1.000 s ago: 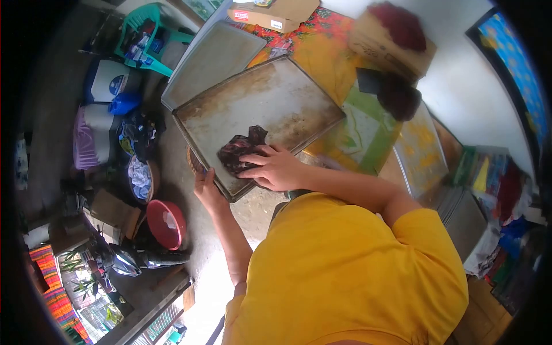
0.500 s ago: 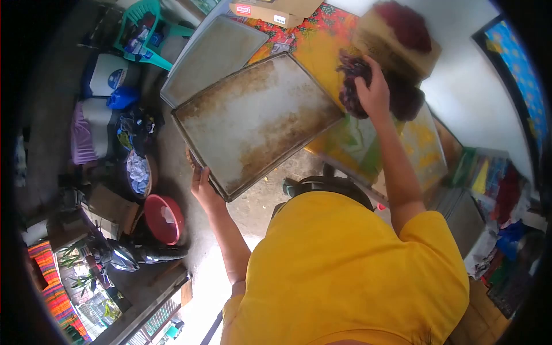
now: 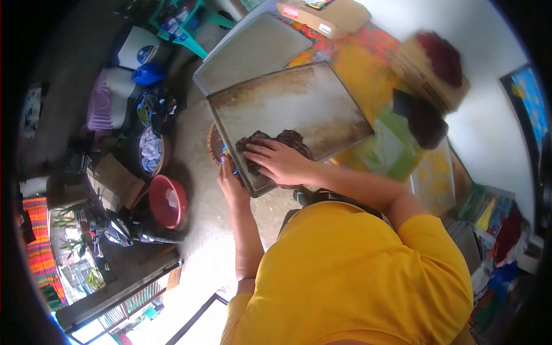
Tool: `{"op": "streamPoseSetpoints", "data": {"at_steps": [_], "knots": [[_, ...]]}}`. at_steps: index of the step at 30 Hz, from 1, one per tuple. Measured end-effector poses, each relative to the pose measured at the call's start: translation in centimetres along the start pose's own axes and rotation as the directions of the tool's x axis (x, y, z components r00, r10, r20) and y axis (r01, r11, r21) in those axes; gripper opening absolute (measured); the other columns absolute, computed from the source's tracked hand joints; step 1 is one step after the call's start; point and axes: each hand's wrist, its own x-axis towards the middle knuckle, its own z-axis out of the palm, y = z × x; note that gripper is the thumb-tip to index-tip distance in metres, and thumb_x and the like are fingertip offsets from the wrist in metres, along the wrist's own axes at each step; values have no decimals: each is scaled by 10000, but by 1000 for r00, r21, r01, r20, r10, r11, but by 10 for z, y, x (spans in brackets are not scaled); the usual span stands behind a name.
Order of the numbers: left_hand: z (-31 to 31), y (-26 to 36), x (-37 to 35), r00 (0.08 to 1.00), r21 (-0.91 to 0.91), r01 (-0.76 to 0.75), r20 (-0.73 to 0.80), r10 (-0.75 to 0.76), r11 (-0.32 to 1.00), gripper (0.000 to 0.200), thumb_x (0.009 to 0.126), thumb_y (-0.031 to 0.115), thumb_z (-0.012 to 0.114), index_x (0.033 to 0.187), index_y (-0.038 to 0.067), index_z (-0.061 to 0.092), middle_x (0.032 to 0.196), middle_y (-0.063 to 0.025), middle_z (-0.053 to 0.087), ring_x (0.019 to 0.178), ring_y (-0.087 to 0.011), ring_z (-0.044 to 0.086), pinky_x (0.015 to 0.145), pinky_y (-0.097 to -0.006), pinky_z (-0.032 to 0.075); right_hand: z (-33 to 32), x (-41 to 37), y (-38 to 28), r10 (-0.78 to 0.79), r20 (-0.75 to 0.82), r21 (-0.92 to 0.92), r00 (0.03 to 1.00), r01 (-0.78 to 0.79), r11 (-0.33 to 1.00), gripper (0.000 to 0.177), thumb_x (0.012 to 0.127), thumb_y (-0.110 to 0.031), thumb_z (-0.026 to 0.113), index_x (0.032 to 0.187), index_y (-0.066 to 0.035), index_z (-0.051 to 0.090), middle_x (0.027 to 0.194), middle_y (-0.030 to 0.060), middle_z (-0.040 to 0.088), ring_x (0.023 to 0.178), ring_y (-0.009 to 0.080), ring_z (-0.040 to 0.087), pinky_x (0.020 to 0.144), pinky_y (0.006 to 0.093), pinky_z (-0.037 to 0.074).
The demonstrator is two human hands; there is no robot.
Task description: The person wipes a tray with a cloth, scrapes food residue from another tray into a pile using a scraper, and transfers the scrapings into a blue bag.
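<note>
A large stained metal baking tray (image 3: pixel 299 103) lies tilted in front of me. My left hand (image 3: pixel 231 183) grips its near left edge. On the tray's near corner, my right hand (image 3: pixel 280 162) presses flat on a dark reddish rag (image 3: pixel 294 139), fingers spread over it. A second, cleaner tray (image 3: pixel 253 52) lies just behind the first one.
A table with a bright flowered cloth (image 3: pixel 356 69) holds a cardboard box (image 3: pixel 322 14), a box topped with dark red material (image 3: pixel 431 63) and a dark pile (image 3: pixel 425 123). More trays (image 3: pixel 431 178) lie at the right. On the floor to the left stand a red basin (image 3: pixel 167 201) and bags.
Half a second ago my right hand was up at the dark pile on the right. It has come back down onto the tray with a rag under it. The left hand kept its hold.
</note>
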Motion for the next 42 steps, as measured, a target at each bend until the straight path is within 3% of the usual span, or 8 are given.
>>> {"op": "streamPoseSetpoints", "data": {"at_steps": [2,6,10,15,20,26,29,42], "knots": [[3,-3,-1,997,26,-73,18,73,997,404,1001,302,447,1167,-50,554,1052,-107,622,923,-156,585,798,-286,484,6,26,0,-117,-7,-13,993,117,993,484,813,-153,609,1271,-31,514,1354,104,471,1247,310,431,1031,410,383],[4,-4,0,975,435,-218,51,218,874,405,971,317,531,1113,-62,552,1023,-98,621,920,-148,554,825,-289,448,34,84,18,-88,-118,5,989,89,996,410,847,-173,554,1224,-13,547,1273,149,529,1137,319,516,956,408,442],[-4,-5,1,952,455,-306,121,282,836,313,853,68,631,1108,-81,526,1005,-130,634,920,-182,578,827,-307,451,38,141,44,65,-195,-12,979,-69,998,351,878,-199,526,1162,3,571,1176,157,565,1051,351,545,910,409,465],[-7,-12,11,964,381,-263,75,254,886,294,832,13,613,1095,-95,536,992,-129,641,892,-159,588,808,-292,458,44,179,102,257,-185,-156,949,-287,945,301,831,-332,576,1020,-119,675,1157,90,581,1067,335,537,863,498,451],[-10,-19,9,960,386,-268,32,277,883,294,831,-13,597,1104,-101,536,977,-128,645,859,-145,590,786,-278,462,17,124,191,384,-269,-277,883,-453,847,275,813,-353,604,952,-128,678,1106,87,608,987,355,574,851,477,463],[-10,-24,1,957,413,-263,0,289,872,252,843,-28,585,1083,-97,550,946,-117,647,833,-147,593,758,-275,469,-43,45,308,654,-368,-359,660,-750,555,333,856,-327,563,1048,-69,649,1174,140,579,1059,378,548,886,476,462],[3,-15,-2,945,406,-299,4,326,864,247,851,-40,577,1090,-98,548,955,-115,644,841,-142,593,756,-269,470,-60,3,364,597,-357,-431,718,-694,577,348,879,-327,537,1065,-47,630,1182,171,562,1038,393,558,880,470,474],[-7,-17,11,938,411,-317,3,346,855,249,862,-40,587,1095,-115,543,949,-112,643,827,-138,590,749,-252,467,-85,-142,180,858,-181,-423,480,-826,373,330,842,-308,562,850,14,635,879,216,643,840,370,639,742,463,517]]}}
